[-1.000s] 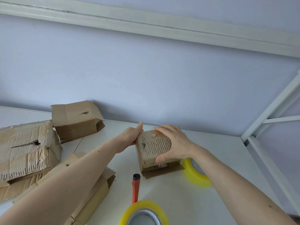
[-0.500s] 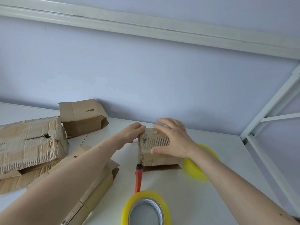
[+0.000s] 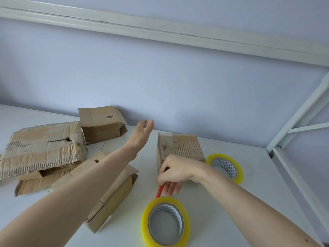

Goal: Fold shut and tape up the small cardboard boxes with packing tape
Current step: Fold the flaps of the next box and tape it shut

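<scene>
1. Your left hand (image 3: 142, 134) hangs in the air, fingers straight and relaxed, holding nothing.
2. Your right hand (image 3: 175, 172) curls round the red-handled cutter (image 3: 160, 190).
3. The small box (image 3: 179, 147) sits on the surface (image 3: 249, 175) just behind the right hand, between both hands; tape rolls (image 3: 165, 221) (image 3: 225, 167) lie near.
4. Writing on the box is too small to read.
</scene>
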Tool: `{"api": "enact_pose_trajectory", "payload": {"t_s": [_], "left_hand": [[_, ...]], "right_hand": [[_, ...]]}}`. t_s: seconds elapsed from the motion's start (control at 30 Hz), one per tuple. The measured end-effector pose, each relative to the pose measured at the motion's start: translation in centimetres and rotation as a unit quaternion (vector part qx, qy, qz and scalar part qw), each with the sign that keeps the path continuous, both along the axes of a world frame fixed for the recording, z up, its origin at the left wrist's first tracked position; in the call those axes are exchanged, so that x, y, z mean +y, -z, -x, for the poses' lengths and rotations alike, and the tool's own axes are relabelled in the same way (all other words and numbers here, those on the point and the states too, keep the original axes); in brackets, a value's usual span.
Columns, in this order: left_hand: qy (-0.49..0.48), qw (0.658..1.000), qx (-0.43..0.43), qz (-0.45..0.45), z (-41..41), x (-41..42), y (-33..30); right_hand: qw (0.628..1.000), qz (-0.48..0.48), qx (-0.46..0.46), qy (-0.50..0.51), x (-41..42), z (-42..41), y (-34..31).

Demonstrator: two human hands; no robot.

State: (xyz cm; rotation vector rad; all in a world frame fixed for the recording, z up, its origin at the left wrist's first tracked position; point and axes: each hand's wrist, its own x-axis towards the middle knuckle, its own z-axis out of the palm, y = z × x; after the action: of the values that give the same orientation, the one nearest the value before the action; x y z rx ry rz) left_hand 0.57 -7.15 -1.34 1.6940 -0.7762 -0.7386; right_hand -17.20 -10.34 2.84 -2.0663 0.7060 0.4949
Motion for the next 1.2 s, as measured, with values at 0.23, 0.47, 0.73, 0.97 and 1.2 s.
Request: {"api": "enact_pose_trajectory", "payload": {"t_s": [0.23, 0.47, 0.73, 0.97, 1.2], "left_hand": [[-0.022, 0.998, 0.021, 0.052, 0.8, 1.9, -0.8], [0.012, 0.993, 0.093, 0.068, 2.7, 2.6, -1.6], [0.088, 0.979, 0.122, -0.139, 4.1, 4.5, -2.4], [0.239, 0.941, 0.102, -0.216, 6.4, 7.6, -3.7], [0.192, 0.955, 0.133, -0.181, 9.2, 7.5, -3.9]], "right_hand": [[0.990, 0.011, -0.104, 0.096, -0.6, 2.1, 0.0], [0.952, -0.070, -0.243, 0.172, -2.9, 5.8, -0.2], [0.889, -0.235, -0.317, 0.230, -5.1, 9.7, 1.4], [0.894, -0.201, -0.309, 0.254, -5.8, 10.2, 1.1], [0.908, -0.188, -0.290, 0.239, -6.0, 10.0, 1.0]]}}
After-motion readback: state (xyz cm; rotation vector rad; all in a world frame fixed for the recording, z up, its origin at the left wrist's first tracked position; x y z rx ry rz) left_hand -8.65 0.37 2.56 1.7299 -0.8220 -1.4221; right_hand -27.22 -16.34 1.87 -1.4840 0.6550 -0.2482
